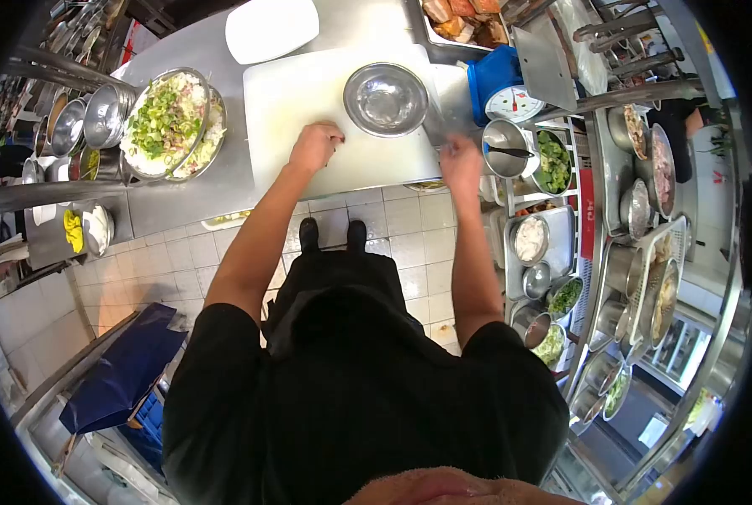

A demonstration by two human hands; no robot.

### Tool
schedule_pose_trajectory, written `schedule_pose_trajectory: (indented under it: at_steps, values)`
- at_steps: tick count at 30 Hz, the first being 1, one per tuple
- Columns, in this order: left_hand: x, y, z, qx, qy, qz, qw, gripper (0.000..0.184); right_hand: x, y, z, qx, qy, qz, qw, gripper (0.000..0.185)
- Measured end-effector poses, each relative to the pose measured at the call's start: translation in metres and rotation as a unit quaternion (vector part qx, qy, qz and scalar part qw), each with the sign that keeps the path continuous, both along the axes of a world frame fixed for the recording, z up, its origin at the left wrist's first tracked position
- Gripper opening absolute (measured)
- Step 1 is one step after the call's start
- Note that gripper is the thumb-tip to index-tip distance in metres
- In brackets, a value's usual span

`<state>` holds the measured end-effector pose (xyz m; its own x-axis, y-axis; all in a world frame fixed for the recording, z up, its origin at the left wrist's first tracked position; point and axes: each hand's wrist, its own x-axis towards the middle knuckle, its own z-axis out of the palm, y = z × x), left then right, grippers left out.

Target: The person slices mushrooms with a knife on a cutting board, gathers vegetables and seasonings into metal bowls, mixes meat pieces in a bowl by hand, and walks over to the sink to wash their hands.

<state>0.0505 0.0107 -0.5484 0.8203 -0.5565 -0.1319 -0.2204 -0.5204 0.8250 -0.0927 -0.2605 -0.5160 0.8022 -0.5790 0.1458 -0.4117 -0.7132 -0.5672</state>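
Observation:
My left hand (315,145) rests on the white cutting board (287,105), its fingers curled in and nothing visible in them. At the board's right edge my right hand (460,160) is closed and slightly blurred by motion. A grey blade, seemingly a knife (435,126), extends from it along that edge; its handle is hidden in my fingers. Between my hands, toward the back of the board, sits a shiny metal bowl (386,99) with nothing visible in it.
Left of the board stand bowls of chopped greens (170,126). A white tray (272,29) lies behind. To the right are a dial scale (513,103), a metal pot (506,147) with a dark-handled utensil, and a bowl of green vegetables (552,162). Meat chunks fill a pan (464,21).

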Motion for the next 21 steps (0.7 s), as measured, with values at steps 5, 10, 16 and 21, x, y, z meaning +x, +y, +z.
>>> schedule_pose_trajectory:
  at_steps: [5, 10, 16, 21]
  values:
    - [-0.017, -0.001, -0.007, -0.035, -0.178, -0.170, 0.969, 0.006, -0.029, 0.017, -0.022, -0.029, 0.117, 0.010, 0.993, 0.044]
    - [-0.038, 0.000, -0.011, -0.037, -0.251, -0.096, 0.963, 0.004, -0.043, 0.011, 0.010, 0.055, 0.216, -0.015, 0.975, 0.046]
    - [-0.034, 0.008, -0.017, -0.049, -0.266, -0.110, 0.956, 0.008, -0.145, 0.067, 0.032, 0.367, 0.160, -0.034, 0.916, 0.044]
    - [-0.036, 0.005, -0.017, -0.049, -0.288, -0.108, 0.950, 0.005, -0.123, 0.100, -0.004, 0.372, 0.147, 0.058, 0.914, 0.044]
